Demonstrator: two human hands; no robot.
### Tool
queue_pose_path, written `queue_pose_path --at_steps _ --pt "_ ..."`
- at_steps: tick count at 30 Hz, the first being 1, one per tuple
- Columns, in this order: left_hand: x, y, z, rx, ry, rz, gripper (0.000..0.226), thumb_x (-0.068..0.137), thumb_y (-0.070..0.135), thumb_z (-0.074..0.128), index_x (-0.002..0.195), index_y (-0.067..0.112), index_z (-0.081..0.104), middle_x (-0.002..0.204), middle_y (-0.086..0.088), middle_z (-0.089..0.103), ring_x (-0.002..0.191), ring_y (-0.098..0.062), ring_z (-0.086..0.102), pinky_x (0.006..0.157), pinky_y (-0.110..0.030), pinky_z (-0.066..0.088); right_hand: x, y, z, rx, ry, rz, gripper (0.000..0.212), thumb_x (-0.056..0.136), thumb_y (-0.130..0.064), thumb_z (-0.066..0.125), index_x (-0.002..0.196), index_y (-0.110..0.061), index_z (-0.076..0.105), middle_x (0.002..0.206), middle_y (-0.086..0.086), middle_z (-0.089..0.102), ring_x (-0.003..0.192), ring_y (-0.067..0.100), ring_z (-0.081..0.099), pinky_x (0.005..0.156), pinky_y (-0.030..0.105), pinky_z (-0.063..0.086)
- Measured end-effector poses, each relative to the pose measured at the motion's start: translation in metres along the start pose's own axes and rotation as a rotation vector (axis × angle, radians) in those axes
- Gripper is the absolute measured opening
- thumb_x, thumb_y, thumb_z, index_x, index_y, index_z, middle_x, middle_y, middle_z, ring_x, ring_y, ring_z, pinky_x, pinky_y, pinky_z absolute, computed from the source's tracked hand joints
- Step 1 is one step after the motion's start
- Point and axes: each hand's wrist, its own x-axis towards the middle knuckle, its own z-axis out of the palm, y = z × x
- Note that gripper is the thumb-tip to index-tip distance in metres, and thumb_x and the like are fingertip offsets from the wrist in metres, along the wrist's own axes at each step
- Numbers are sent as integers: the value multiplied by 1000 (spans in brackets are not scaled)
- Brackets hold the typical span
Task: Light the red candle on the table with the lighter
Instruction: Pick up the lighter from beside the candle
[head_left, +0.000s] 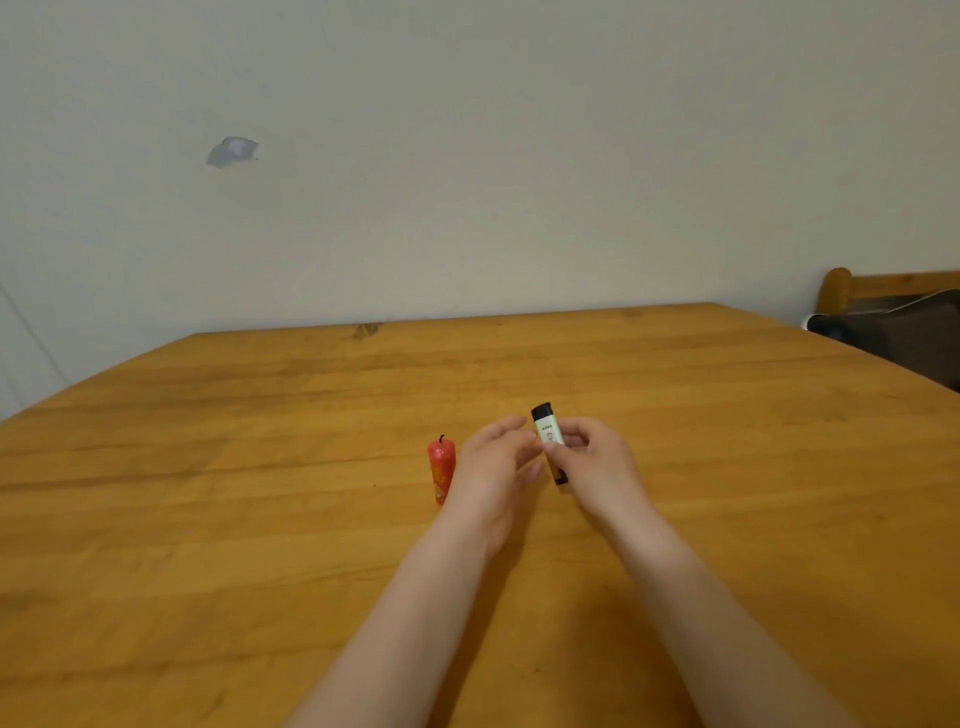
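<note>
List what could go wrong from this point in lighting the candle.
1. The left hand sits right beside the upright red cylindrical candle; a nudge might topple it.
2. The right hand pinches the cream lighter with a black cap only by fingertips, so it may slip onto the wooden table.
3. Any flame would be close to the left hand's fingers.

red candle (441, 470): one, with one black wick | lighter (548, 441): one | hands: two, left hand (493, 467) and right hand (597, 467) | desk (208, 519): one | wooden chair (883, 291): one, partly seen
</note>
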Motion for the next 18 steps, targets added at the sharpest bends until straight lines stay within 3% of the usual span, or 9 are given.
queue_pose_path --at_steps 3,7,13,18 --pt "-4 4 0 60 3 48 38 86 2 57 125 4 57 105 -9 71 100 -17 66 93 -32 50 -2 -3 -1 86 -32 -4 18 90 -16 64 105 -24 69 105 2 73 94 22 69 83 47 56" --pt "-8 8 0 142 23 121 33 89 7 59 122 6 61 113 -11 71 99 -16 67 90 -29 52 -7 -11 -3 227 -88 -40 17 89 -18 67 101 -30 70 104 2 71 94 20 68 74 36 52" --pt "-9 17 -1 240 77 273 12 87 15 65 98 19 67 90 -5 70 85 -15 68 78 -24 55 -12 -22 -4 372 -170 -93 19 86 -16 71 104 -23 74 105 11 74 98 21 70 73 28 52" --pt "-14 31 -5 352 53 328 23 86 19 67 107 8 66 94 -9 66 83 -16 63 78 -27 54 -14 -28 -2 605 -266 -57 20 82 -27 68 96 -16 75 101 10 77 98 23 69 85 36 52"
